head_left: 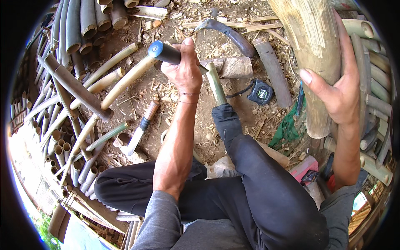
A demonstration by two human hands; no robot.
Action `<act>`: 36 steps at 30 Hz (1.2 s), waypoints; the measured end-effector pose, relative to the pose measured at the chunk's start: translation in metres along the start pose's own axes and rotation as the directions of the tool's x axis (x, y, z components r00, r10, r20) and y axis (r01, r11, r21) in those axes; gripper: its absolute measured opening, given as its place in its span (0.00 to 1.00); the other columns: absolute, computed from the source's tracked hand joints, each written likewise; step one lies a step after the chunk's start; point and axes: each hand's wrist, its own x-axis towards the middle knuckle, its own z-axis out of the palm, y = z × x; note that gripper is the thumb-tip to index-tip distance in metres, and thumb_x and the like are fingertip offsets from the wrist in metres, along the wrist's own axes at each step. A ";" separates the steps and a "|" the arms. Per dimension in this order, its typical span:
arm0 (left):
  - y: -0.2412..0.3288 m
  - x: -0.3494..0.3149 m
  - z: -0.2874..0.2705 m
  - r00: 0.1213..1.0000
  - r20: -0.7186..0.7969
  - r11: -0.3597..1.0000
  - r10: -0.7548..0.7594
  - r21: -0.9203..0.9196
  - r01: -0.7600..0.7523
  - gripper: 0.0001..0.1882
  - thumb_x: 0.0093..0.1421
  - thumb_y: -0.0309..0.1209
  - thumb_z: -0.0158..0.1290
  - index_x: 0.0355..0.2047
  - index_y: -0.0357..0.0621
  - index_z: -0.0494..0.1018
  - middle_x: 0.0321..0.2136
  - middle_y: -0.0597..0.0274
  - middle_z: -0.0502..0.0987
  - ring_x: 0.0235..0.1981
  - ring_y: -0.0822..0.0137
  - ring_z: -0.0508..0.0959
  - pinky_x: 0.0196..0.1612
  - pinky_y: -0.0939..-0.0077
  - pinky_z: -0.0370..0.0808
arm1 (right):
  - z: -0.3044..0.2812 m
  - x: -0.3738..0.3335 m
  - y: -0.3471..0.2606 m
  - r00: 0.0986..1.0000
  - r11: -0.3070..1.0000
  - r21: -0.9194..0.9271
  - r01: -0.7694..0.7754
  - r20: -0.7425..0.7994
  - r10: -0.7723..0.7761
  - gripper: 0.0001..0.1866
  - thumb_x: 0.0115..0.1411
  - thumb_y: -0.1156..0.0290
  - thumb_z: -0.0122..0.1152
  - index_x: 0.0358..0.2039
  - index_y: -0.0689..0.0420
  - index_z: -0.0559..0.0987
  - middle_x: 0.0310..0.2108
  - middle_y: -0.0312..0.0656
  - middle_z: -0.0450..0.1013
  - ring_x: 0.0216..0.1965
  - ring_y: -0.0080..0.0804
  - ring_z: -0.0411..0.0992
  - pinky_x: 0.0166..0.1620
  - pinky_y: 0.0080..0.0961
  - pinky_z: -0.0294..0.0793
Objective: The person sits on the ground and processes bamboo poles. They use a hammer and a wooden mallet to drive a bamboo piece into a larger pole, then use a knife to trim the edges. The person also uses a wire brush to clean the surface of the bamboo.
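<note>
My left hand [182, 68] is closed round the black handle of a tool [163, 51] with a blue end cap. Just past the fist a bit of dark metal shows; the rest of it is hidden, so I cannot tell its kind. It lies close by the top of a short, pale green bamboo piece [216, 84], which stands tilted against my dark-clad foot [226, 118]. At the right my raised right hand [337, 89] grips a thick, club-shaped piece of wood [310, 37], its surface frayed and scored. The thumb lies across its front; the other fingers are mostly behind.
A wooden-handled knife [143, 126], a curved blade with a dark handle [233, 36], a tape measure [261, 92] and green netting [287, 130] lie on the chip-strewn ground. A long-handled hammer-shaped tool [125, 84] rests at left, beside stacked bamboo [62, 37]. More bamboo [377, 89] lines the right.
</note>
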 end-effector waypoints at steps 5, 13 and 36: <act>-0.002 0.002 0.003 1.000 -0.011 1.000 -0.013 -0.011 0.013 0.14 0.61 0.28 0.60 0.24 0.48 0.64 0.13 0.73 0.63 0.11 0.81 0.60 0.15 0.83 0.58 | 0.020 0.020 -0.036 0.991 0.999 -0.032 0.005 -0.135 -0.010 0.60 0.45 0.63 0.74 0.68 0.77 0.46 0.67 0.64 0.54 0.69 0.47 0.55 0.70 0.34 0.50; -0.007 0.002 0.006 1.000 0.005 1.000 0.024 0.004 -0.024 0.15 0.62 0.28 0.60 0.23 0.49 0.64 0.13 0.74 0.62 0.12 0.81 0.60 0.15 0.84 0.58 | 0.014 0.022 -0.048 0.994 0.960 -0.280 0.014 -0.099 -0.044 0.60 0.44 0.57 0.74 0.67 0.79 0.50 0.64 0.65 0.58 0.67 0.48 0.58 0.69 0.35 0.51; -0.011 -0.001 0.002 0.998 0.027 0.997 0.056 0.059 -0.058 0.12 0.62 0.29 0.59 0.25 0.45 0.67 0.13 0.73 0.64 0.12 0.81 0.62 0.15 0.84 0.58 | 0.040 0.049 -0.016 0.904 0.882 0.245 0.402 -0.258 -0.340 0.58 0.43 0.75 0.70 0.68 0.76 0.44 0.64 0.69 0.54 0.66 0.52 0.61 0.69 0.41 0.59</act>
